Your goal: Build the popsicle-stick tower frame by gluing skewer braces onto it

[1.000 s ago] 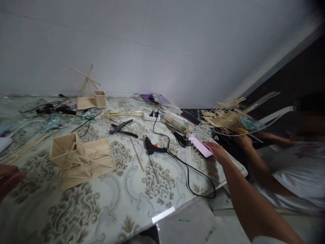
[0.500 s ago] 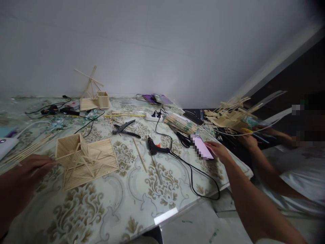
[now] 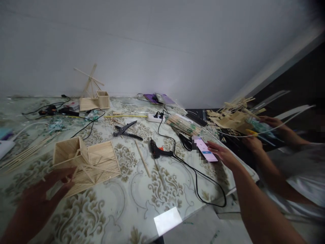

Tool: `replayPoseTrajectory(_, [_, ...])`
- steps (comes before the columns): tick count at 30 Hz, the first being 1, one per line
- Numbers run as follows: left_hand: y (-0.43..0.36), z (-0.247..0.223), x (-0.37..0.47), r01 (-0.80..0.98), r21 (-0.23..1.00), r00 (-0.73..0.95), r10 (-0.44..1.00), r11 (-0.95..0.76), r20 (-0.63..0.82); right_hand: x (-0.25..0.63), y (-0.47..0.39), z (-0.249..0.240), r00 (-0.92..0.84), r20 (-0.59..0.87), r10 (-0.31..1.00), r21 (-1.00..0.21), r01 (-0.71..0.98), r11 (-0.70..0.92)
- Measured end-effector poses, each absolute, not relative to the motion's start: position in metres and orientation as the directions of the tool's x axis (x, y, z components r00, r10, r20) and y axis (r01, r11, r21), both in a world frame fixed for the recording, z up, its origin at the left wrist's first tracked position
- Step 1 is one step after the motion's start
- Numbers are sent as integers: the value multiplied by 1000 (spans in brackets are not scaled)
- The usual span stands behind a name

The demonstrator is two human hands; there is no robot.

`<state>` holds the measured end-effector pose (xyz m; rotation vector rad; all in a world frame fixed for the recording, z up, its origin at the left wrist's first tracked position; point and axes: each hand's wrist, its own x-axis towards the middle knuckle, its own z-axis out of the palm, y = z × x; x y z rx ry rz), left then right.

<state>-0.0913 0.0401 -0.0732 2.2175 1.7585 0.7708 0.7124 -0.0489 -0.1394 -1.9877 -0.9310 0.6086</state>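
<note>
A small model built of thin wooden sticks (image 3: 103, 154), with a square box on a flat base and slanted braces, stands at the left of the table. My left hand (image 3: 43, 196) is at its front left corner, thumb and fingers curled around a slanted stick there. A smartphone (image 3: 207, 150) with a lit screen lies on the table at the right. Over its right edge my right hand (image 3: 224, 156) rests with fingers stretched out, touching it but not gripping. Between the hands are a black glue gun (image 3: 158, 150) and a loose stick (image 3: 142, 158).
Black cutters (image 3: 127, 130) lie mid-table. Behind are a power strip (image 3: 155, 117), a bundle of sticks (image 3: 182, 125) and a second stick model (image 3: 93, 101) with crossed blades. A black cord (image 3: 198, 186) loops near the front edge. At right, another person's hands (image 3: 254, 144) handle sticks.
My left hand has moved right and toward me, from beside the model's box to its front corner. My right hand's fingers have spread over the phone's edge, and more of the screen shows.
</note>
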Motion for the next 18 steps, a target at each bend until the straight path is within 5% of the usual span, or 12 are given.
replayPoseTrajectory(6, [37, -73, -77, 790, 563, 155, 968, -242, 199, 708, -49, -132, 570, -86, 817, -853, 381, -356])
replayPoseTrajectory(18, [38, -83, -90, 845, 519, 75, 990, -127, 121, 709, -24, -131, 557, -94, 825, -871, 355, -339])
